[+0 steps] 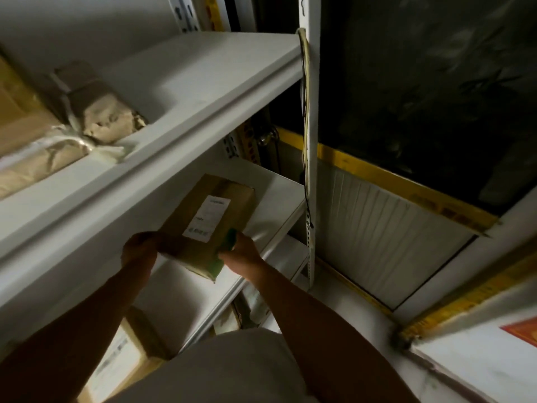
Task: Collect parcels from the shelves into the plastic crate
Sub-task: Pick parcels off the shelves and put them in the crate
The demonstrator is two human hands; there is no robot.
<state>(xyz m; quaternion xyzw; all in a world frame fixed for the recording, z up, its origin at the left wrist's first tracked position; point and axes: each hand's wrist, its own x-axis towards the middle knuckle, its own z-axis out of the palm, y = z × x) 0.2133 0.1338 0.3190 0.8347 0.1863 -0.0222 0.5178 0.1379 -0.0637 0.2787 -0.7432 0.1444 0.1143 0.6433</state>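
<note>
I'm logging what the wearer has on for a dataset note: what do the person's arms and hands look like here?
Both forearms are bare, no sleeves in view. The left hand and right hand wear no gloves; no watch, ring or wristband shows, though dim light may hide small details.

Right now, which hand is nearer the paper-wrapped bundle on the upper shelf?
Left. The left hand is below the paper-wrapped bundle, on the cardboard box; the right hand holds the box's far side.

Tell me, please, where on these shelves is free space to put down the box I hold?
The upper shelf is bare from the paper-wrapped parcel to the white upright post. The middle shelf is bare to the right of the labelled box held by the left hand and right hand. The upper shelf's left end is crowded.
</note>
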